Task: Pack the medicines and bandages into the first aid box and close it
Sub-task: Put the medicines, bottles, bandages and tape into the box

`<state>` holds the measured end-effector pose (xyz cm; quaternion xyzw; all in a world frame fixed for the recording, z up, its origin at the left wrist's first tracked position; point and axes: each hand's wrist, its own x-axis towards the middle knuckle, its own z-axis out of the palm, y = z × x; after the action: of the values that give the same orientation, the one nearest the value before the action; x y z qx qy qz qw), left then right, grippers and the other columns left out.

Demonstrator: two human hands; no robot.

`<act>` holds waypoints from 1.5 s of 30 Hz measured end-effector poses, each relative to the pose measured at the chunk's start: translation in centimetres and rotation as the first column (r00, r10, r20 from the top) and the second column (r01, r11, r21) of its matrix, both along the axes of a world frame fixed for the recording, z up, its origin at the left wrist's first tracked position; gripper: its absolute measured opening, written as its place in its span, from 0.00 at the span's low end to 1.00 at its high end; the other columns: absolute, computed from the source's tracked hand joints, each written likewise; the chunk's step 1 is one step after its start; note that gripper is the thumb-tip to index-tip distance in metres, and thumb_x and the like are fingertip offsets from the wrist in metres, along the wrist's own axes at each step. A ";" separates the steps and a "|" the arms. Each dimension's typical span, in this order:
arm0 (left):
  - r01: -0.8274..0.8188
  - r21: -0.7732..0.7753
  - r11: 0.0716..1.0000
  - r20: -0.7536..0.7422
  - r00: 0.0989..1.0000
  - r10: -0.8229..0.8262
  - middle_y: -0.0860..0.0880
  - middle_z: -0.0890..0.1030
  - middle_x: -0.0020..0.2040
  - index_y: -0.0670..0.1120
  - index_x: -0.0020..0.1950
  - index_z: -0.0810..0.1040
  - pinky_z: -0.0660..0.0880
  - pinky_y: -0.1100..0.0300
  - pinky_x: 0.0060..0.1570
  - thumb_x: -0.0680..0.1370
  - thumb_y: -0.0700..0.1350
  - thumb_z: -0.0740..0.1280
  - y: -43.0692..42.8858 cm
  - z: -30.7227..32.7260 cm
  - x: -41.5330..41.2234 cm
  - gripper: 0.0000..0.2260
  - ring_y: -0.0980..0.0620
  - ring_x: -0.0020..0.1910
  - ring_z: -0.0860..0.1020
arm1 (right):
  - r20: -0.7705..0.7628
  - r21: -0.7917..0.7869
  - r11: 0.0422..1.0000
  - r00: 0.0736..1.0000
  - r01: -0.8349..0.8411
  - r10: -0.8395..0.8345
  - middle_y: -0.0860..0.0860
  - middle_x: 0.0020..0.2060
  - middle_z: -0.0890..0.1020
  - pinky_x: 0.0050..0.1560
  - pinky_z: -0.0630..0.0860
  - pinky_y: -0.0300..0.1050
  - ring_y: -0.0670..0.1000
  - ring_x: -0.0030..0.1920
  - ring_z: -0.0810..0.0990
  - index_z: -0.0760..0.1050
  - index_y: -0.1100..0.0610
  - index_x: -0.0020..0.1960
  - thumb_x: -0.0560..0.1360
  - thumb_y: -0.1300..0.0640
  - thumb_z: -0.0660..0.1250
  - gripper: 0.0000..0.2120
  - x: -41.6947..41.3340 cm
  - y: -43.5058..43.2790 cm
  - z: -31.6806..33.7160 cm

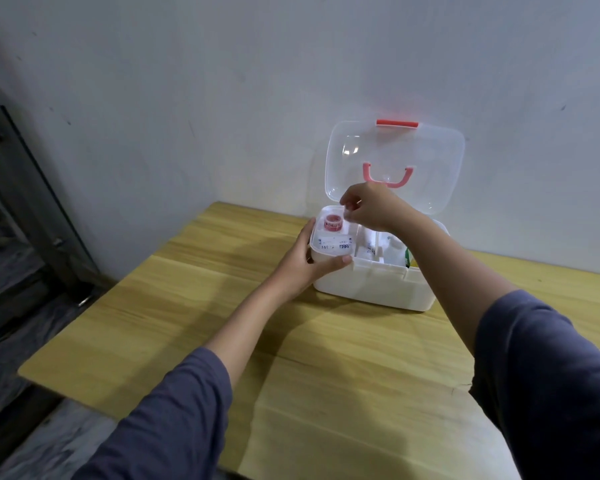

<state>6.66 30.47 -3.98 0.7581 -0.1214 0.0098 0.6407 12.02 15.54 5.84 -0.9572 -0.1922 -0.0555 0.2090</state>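
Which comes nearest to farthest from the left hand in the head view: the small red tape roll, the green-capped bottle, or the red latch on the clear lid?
1. Small red tape roll, in the white inner tray the left hand holds, on the box's left side.
2. Green-capped bottle, in the box's right part, beside the right forearm.
3. Red latch, on the raised clear lid's top edge.
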 end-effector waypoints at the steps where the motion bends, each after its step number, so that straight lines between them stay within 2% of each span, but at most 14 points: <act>1: 0.002 -0.003 1.000 -0.001 1.000 -0.002 0.58 0.78 0.61 0.55 0.71 0.66 0.75 0.67 0.56 0.73 0.44 0.76 0.1 0.0 0.0 0.31 0.66 0.57 0.78 | 0.022 0.017 1.000 1.000 0.014 -0.014 0.57 0.55 0.81 0.54 0.75 0.44 0.55 0.53 0.78 0.76 0.63 0.58 0.73 0.65 0.63 0.14 0.2 -0.2 -0.1; 6: 0.011 0.000 1.000 0.001 1.000 -0.011 0.59 0.77 0.63 0.54 0.73 0.65 0.73 0.69 0.57 0.72 0.45 0.76 0.2 0.0 0.1 0.33 0.67 0.60 0.76 | -0.011 0.030 0.999 1.000 0.023 -0.023 0.57 0.53 0.81 0.55 0.77 0.45 0.55 0.52 0.80 0.78 0.63 0.55 0.70 0.66 0.68 0.13 1.1 0.1 -0.9; 11: 0.011 -0.011 1.000 -0.008 1.000 -0.012 0.59 0.78 0.63 0.58 0.71 0.65 0.74 0.67 0.58 0.66 0.54 0.77 0.1 0.2 -0.2 0.36 0.64 0.61 0.77 | -0.050 -0.003 1.000 0.998 0.023 -0.024 0.55 0.50 0.83 0.54 0.78 0.46 0.53 0.49 0.80 0.80 0.61 0.52 0.67 0.62 0.74 0.14 1.2 0.2 -0.6; 15: 0.010 -0.030 1.000 -0.012 1.000 -0.010 0.59 0.79 0.61 0.59 0.69 0.66 0.75 0.64 0.59 0.67 0.50 0.77 0.1 0.1 -0.1 0.33 0.63 0.59 0.78 | -0.094 0.062 0.998 0.995 0.023 -0.017 0.52 0.45 0.82 0.47 0.74 0.40 0.50 0.44 0.79 0.80 0.59 0.51 0.67 0.60 0.74 0.13 0.6 -0.5 0.2; 17: 0.007 -0.028 1.000 -0.010 1.000 -0.007 0.60 0.79 0.60 0.59 0.68 0.66 0.75 0.65 0.58 0.66 0.52 0.78 0.1 0.1 -0.1 0.34 0.64 0.58 0.79 | -0.125 0.086 0.996 0.992 0.028 -0.017 0.52 0.44 0.82 0.48 0.75 0.41 0.51 0.46 0.80 0.81 0.58 0.50 0.67 0.59 0.74 0.12 0.3 -0.9 0.5; 22: -0.005 -0.030 1.000 0.009 1.000 0.005 0.60 0.79 0.58 0.58 0.67 0.67 0.75 0.68 0.53 0.73 0.40 0.75 0.0 -0.2 0.1 0.28 0.68 0.53 0.79 | -0.142 0.051 0.999 0.990 -0.010 0.017 0.53 0.48 0.84 0.56 0.78 0.46 0.52 0.49 0.81 0.81 0.58 0.51 0.68 0.63 0.73 0.12 -0.2 -0.6 0.2; 31: 0.000 -0.024 1.000 0.007 1.000 0.000 0.62 0.77 0.59 0.59 0.67 0.65 0.73 0.71 0.54 0.72 0.44 0.76 -0.1 0.1 -0.1 0.30 0.73 0.53 0.77 | -0.105 0.088 0.995 0.994 0.053 -0.043 0.55 0.45 0.85 0.54 0.80 0.52 0.54 0.47 0.83 0.82 0.60 0.48 0.63 0.64 0.75 0.13 0.4 -0.3 -0.8; 34: -0.001 -0.021 1.000 -0.008 1.000 0.001 0.64 0.76 0.60 0.59 0.70 0.63 0.73 0.69 0.58 0.69 0.50 0.76 0.0 0.1 -0.3 0.34 0.74 0.55 0.75 | -0.102 0.098 0.993 0.993 0.063 -0.053 0.55 0.45 0.85 0.54 0.80 0.49 0.53 0.47 0.83 0.82 0.60 0.48 0.63 0.60 0.76 0.13 0.4 -0.4 -0.8; 37: 0.001 -0.022 1.000 -0.013 1.000 -0.001 0.64 0.76 0.59 0.56 0.72 0.63 0.73 0.72 0.54 0.72 0.46 0.76 0.0 0.2 -0.4 0.33 0.76 0.53 0.75 | -0.132 0.063 0.996 0.990 0.062 -0.053 0.53 0.45 0.85 0.53 0.78 0.47 0.52 0.47 0.81 0.82 0.58 0.50 0.68 0.52 0.72 0.14 0.3 -0.4 -0.8; 40: 0.005 -0.026 1.000 -0.009 1.000 -0.005 0.64 0.75 0.57 0.58 0.68 0.63 0.73 0.75 0.50 0.74 0.41 0.73 -0.1 0.2 -0.4 0.29 0.77 0.49 0.76 | -0.164 0.031 0.998 0.985 0.056 -0.050 0.53 0.50 0.84 0.55 0.76 0.46 0.52 0.50 0.79 0.81 0.56 0.54 0.72 0.56 0.69 0.12 0.4 -0.6 -0.5; 45: -0.001 -0.030 1.000 -0.007 1.000 0.000 0.62 0.77 0.59 0.58 0.69 0.64 0.75 0.70 0.55 0.73 0.42 0.74 0.0 0.1 -0.2 0.30 0.73 0.52 0.77 | -0.178 0.074 0.995 0.983 0.067 -0.053 0.54 0.48 0.85 0.54 0.78 0.45 0.51 0.47 0.81 0.82 0.57 0.50 0.66 0.60 0.75 0.13 0.5 -0.4 -0.6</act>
<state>6.42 30.51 -3.89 0.7484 -0.1189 0.0093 0.6524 12.52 15.10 5.24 -0.9547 -0.1416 0.0151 0.2613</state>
